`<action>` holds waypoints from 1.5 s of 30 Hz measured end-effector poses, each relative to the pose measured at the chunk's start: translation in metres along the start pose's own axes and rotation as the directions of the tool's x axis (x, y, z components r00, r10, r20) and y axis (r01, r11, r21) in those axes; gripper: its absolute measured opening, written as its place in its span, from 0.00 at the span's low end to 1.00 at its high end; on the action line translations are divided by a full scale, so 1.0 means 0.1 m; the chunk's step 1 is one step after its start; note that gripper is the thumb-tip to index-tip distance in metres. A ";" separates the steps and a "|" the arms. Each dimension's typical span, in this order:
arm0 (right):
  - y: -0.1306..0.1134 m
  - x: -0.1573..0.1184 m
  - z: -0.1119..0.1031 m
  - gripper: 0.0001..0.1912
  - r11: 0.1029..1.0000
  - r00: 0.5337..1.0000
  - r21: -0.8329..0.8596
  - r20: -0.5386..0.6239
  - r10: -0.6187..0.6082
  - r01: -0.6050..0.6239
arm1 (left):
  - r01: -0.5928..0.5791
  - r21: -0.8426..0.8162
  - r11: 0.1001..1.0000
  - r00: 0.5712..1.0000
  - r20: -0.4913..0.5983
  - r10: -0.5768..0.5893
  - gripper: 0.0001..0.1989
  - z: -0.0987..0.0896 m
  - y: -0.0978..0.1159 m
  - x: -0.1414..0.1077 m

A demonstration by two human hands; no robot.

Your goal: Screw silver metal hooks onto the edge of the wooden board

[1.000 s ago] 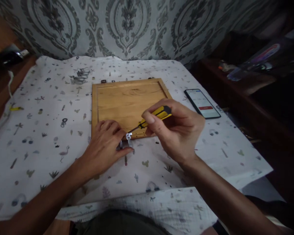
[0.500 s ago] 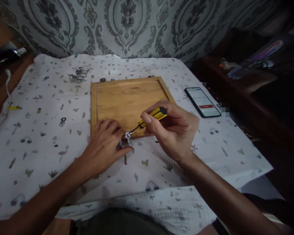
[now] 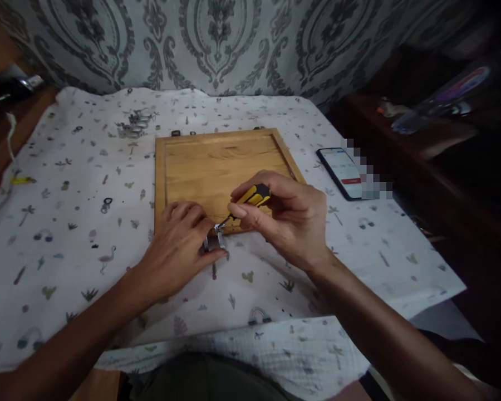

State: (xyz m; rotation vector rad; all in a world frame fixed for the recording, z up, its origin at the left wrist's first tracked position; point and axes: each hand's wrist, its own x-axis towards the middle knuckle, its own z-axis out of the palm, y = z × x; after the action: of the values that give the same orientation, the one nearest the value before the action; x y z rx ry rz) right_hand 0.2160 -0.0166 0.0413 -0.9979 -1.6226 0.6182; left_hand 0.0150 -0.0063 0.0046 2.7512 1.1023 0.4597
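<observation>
Right hand [image 3: 294,214] curled round screwdriver [image 3: 255,195], tip at metal hinge [image 3: 221,238]. Left hand [image 3: 179,234], loosely curled, holds hinge at wooden board's [image 3: 221,170] near edge. Screwdriver could slip, poke left hand, if pushed crooked.

No word, number or brand can be made out. To the right of the wooden panel [image 3: 217,161], a phone [image 3: 336,170] has a lit screen with faint marks too small and blurred to read, a small blue patch [image 3: 340,151] at the top and a red bar [image 3: 350,181] lower down; pixelated blocks cover part of it. Farther right and beyond the panel, a clear bottle [image 3: 421,114] bears a red-and-blue label [image 3: 465,83], its print illegible.
</observation>
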 end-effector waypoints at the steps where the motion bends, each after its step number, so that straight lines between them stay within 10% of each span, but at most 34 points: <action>1: -0.01 0.02 -0.03 0.11 1.000 0.999 0.013 0.045 -0.001 0.001 | 0.000 0.000 1.000 1.000 0.001 0.000 0.14 0.00 0.00 0.00; 7: -0.02 0.09 -0.16 0.11 0.993 0.967 0.113 0.253 0.007 -0.037 | -0.005 -0.012 1.000 1.000 -0.002 0.005 0.14 0.01 0.00 0.00; 37: 0.02 0.05 0.02 0.19 0.963 0.981 -0.188 0.020 -0.192 0.192 | -0.008 0.016 1.000 1.000 -0.001 0.008 0.17 0.00 0.00 -0.01; 45: -0.08 0.05 0.00 0.19 0.975 0.912 -0.163 -0.356 -0.202 0.152 | -0.023 0.009 1.000 1.000 -0.013 0.023 0.17 -0.01 0.00 0.01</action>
State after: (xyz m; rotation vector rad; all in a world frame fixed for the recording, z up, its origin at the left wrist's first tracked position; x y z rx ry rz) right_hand 0.2132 -0.0164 0.0503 -0.9817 -1.4063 0.1824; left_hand 0.0149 -0.0060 0.0061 2.7750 1.0785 0.4777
